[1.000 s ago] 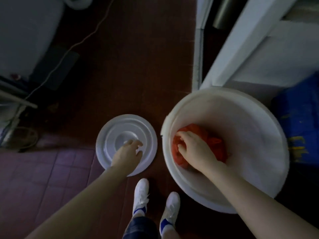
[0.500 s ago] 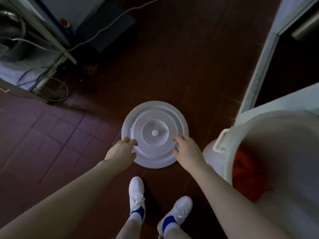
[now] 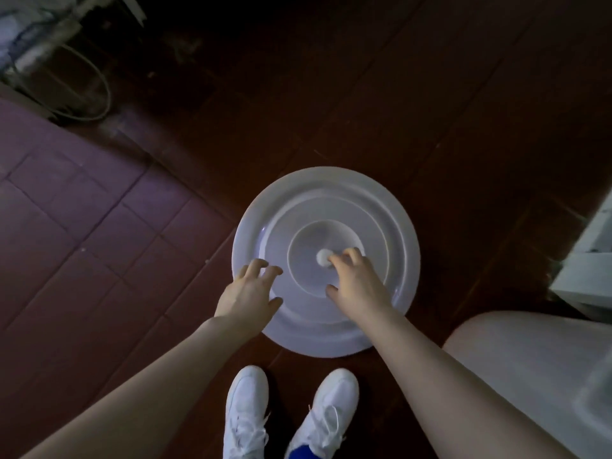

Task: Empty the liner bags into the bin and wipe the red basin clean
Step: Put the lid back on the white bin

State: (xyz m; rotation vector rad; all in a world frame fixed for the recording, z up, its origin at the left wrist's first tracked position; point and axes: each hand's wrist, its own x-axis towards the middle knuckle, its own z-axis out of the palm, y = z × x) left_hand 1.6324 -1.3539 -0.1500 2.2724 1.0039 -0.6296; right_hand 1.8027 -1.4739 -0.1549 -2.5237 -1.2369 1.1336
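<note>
A round white lid (image 3: 326, 193) lies flat on the dark floor (image 3: 364, 94) in the middle of the frame, just above the person's white shoes (image 3: 246, 412). It sits close enough to be reached with both arms.

The right hand (image 3: 359, 283) is over the centre of the lid. Its fingertips touch the small white knob (image 3: 323, 258), and the thumb is spread away toward the lower part of the frame, so the knob is not yet gripped. The knob is the obvious hold for lifting the lid with one hand, which probably explains the reach.

The left hand (image 3: 246, 296) is at the lid's left rim with its fingers spread and lightly bent, holding nothing. It looks placed to steady or tip that edge. Whether the fingertips actually press on the plastic is hard to tell.

A pale rounded bulk at the lower right edge is most likely the bin (image 3: 530, 366), standing just beside the lid so the lid can go back on it. Its opening is out of frame. The red basin and the liner bags are not in view, so the wiping step cannot be judged.
</note>
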